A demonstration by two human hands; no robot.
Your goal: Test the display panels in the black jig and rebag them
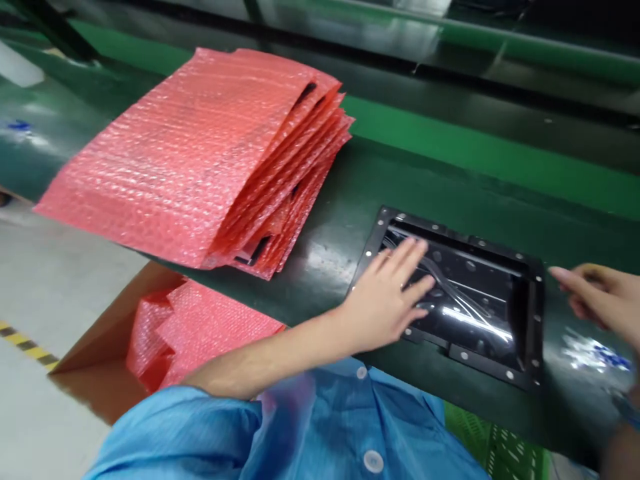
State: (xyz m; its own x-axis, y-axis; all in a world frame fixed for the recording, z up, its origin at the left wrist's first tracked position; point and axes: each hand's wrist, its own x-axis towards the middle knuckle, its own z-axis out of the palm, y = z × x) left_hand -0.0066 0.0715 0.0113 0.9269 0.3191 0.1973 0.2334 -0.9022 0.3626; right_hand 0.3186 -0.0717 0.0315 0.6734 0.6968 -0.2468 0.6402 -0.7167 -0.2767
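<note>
I have my left hand [375, 310] spread on the black panel [473, 283], by the bench's [360, 177] near edge. A soft, flat push should stop it sliding. Shiny bits [595, 353] lie to its right. Beside them, my right hand [603, 297] is curled; I cannot tell if it pinches anything. Red bags [175, 147] are piled far left.

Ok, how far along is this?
Apparently done: stacked pink bubble bags, dark edges showing inside some. In hand: left hand on the black panel, right hand beside it. Seemingly remaining: that panel, lying unbagged; total count can't be told.
</note>
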